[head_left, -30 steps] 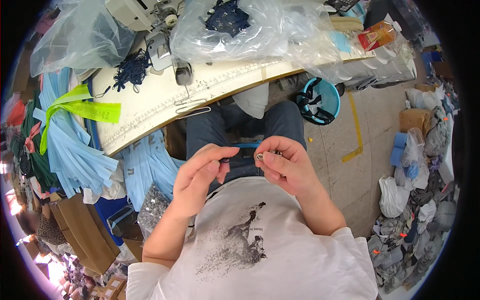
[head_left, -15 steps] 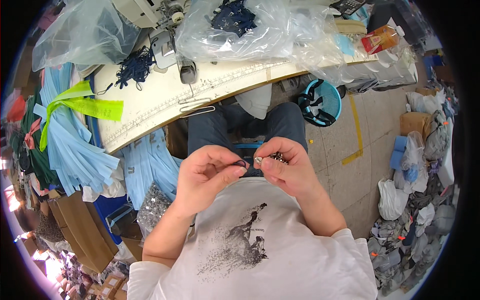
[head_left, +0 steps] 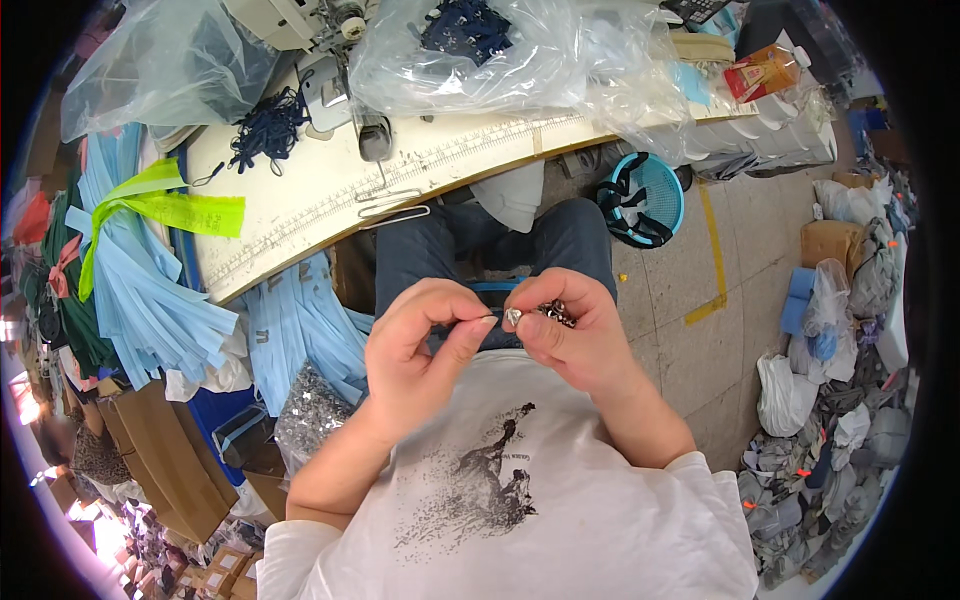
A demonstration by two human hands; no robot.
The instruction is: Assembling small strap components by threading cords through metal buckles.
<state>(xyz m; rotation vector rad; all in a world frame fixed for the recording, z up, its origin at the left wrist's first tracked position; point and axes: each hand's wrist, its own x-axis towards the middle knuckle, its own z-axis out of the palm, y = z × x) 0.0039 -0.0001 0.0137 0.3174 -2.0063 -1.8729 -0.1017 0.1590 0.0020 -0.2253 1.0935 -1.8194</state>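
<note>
My two hands face each other above my lap, fingertips a short gap apart. With thumb and forefinger my left hand (head_left: 425,335) is closed in a pinch. Only a sliver of the small dark fabric loop (head_left: 491,318) shows at its tips; the fingers hide the rest. My right hand (head_left: 585,335) is closed around several small shiny metal buckles (head_left: 556,313). One silvery metal piece (head_left: 513,316) sticks out between its thumb and forefinger, toward the left fingertips.
Ahead lies a white sewing table (head_left: 330,215) with a ruler strip, a sewing machine (head_left: 290,20), navy straps (head_left: 268,128) and a clear plastic bag (head_left: 470,85). Light blue strips (head_left: 145,255) hang at left. A blue basket (head_left: 650,200) stands on the floor; grey caps (head_left: 800,500) pile at right.
My left hand has turned slightly and moved a little right, so the dark loop in its pinch is now mostly hidden. The right hand has barely moved.
</note>
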